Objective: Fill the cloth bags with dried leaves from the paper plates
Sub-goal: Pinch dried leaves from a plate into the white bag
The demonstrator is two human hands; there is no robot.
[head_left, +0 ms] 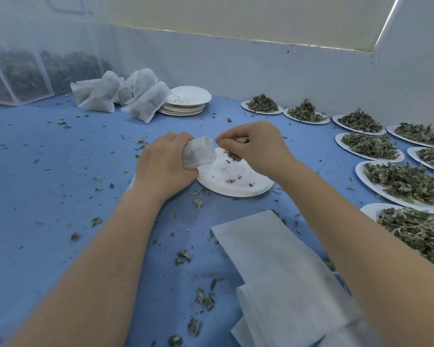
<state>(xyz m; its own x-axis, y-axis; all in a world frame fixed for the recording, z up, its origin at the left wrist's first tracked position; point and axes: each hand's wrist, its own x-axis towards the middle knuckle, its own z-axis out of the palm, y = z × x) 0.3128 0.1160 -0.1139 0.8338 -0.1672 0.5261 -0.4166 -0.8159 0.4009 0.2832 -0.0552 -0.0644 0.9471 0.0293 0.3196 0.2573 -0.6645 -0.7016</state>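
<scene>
Crumbs of dried leaf dot a nearly bare paper plate at the middle of the blue bench. Over the plate's left edge the left hand grips a small white cloth bag, fingers curled round its lower part, mouth turned toward the other hand. Above the far side of the plate the right hand pinches a tuft of dried leaves in bunched fingers, just beside the bag's mouth.

Behind and left of the plate lies a heap of filled bags, leaning against a stack of empty plates. Further left of that heap stands a mesh-covered bin with dark leaves inside. To the right of the plate, rows of plates heaped with leaves run along the bench toward the wall. Nearer the person than the plate, a pile of flat empty bags lies partly under the right forearm. Loose leaf bits are scattered over the bench all round the plate.
</scene>
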